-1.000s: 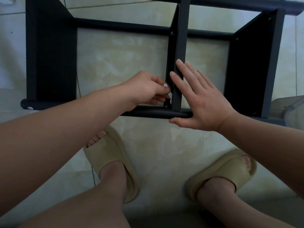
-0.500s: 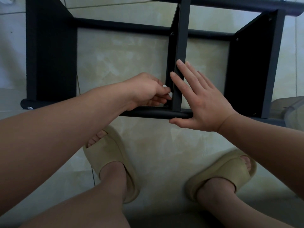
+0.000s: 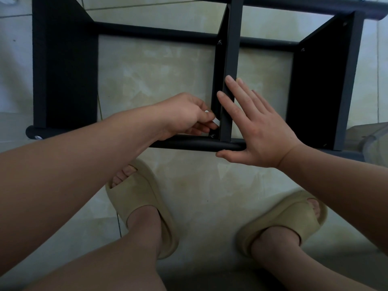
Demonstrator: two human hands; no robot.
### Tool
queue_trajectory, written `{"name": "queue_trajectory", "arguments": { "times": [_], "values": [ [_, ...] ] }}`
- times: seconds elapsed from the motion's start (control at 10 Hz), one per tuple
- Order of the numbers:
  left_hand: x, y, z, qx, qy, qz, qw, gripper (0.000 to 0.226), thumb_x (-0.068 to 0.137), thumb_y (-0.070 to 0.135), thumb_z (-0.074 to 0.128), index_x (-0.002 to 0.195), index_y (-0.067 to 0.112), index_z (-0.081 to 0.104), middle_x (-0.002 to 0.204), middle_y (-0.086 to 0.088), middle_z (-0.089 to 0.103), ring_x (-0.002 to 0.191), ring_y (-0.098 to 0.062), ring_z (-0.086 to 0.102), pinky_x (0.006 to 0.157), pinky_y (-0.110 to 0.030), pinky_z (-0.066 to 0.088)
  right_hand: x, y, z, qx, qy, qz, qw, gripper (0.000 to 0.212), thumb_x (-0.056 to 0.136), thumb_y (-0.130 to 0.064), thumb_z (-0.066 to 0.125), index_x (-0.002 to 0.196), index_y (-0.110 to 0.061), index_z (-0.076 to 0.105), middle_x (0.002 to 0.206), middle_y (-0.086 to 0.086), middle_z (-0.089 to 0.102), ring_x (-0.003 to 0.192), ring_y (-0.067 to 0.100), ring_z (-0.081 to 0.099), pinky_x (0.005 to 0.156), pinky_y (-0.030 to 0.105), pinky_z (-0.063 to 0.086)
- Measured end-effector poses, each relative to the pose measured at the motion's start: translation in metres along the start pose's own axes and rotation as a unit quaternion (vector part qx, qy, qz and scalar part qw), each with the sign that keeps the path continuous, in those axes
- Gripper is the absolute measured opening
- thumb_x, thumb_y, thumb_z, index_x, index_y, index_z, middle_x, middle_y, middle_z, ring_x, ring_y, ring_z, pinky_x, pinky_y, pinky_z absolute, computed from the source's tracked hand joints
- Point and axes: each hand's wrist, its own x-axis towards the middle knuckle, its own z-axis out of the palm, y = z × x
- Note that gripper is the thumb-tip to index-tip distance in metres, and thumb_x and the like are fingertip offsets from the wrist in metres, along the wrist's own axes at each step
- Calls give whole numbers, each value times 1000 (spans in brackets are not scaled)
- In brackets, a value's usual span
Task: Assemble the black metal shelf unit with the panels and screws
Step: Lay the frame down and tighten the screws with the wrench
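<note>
The black metal shelf unit [image 3: 65,66] lies on its side on the tiled floor, with black panels at left and right and a middle panel [image 3: 231,49] seen edge-on. My right hand [image 3: 258,127] lies flat with straight fingers against the middle panel, its thumb along the near black tube [image 3: 189,142]. My left hand [image 3: 184,115] pinches a small white tool [image 3: 216,122] at the left face of the middle panel, just above a screw [image 3: 213,135] by the near tube. The tool's tip is hidden.
Another screw [image 3: 220,42] shows where the middle panel meets the far tube. My two feet in beige slippers [image 3: 142,202] stand on the tiles just in front of the unit. A greyish object [image 3: 369,137] lies at the right edge.
My left hand has shifted slightly down and to the right along the middle panel, with the white tool turning a little. My right hand has stayed in place.
</note>
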Motion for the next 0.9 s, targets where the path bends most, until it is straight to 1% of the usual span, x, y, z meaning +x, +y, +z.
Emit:
{"name": "queue_trajectory", "arguments": {
  "times": [0.1,0.2,0.3,0.5,0.6,0.8,0.9],
  "values": [
    [-2,0,-2,14,-9,0,1000,15,101,12,56,88,11,65,73,5,74,75,-8,67,66,-17,55,0,0,0,1,-2,1,1000,106,87,-78,47,161,-8,17,169,17,4,156,34,4,120,59,25],
    [-4,0,-4,34,-17,1,999,15,100,11,56,87,12,64,77,3,75,79,-11,67,70,-19,54,0,0,0,-1,-3,0,1000,106,88,-78,46,161,-9,15,169,17,3,157,34,3,121,59,24],
    [-5,1,-5,56,-21,4,998,14,101,11,56,90,11,64,83,0,74,81,-11,67,70,-19,54,0,1,0,-3,-2,-1,1000,106,88,-78,47,161,-8,16,169,17,3,157,34,3,121,59,24],
    [-6,-1,-8,92,-31,12,995,13,101,10,55,92,11,65,87,0,75,80,-9,67,74,-21,53,0,1,0,-2,-4,1,1000,106,87,-77,49,161,-8,17,169,18,3,157,34,3,121,59,24],
    [-6,-2,-8,106,-36,17,994,13,100,8,55,93,10,66,83,2,74,77,-7,67,74,-21,53,0,1,0,-4,-5,1,1000,107,87,-77,49,161,-8,16,169,18,3,157,34,2,121,59,24],
    [-6,-5,-8,125,-40,20,991,12,99,7,56,93,9,66,74,6,74,62,0,64,62,-15,50,0,1,1,-6,-6,0,1000,107,88,-77,48,162,-9,14,169,17,2,157,34,2,121,58,23],
    [-6,-6,-8,138,-40,22,989,12,99,7,58,92,10,67,72,8,73,61,1,64,60,-14,50,0,1,1,-5,-4,-1,1000,106,88,-77,48,162,-9,14,169,17,2,157,34,2,121,58,24]
  ]
}}
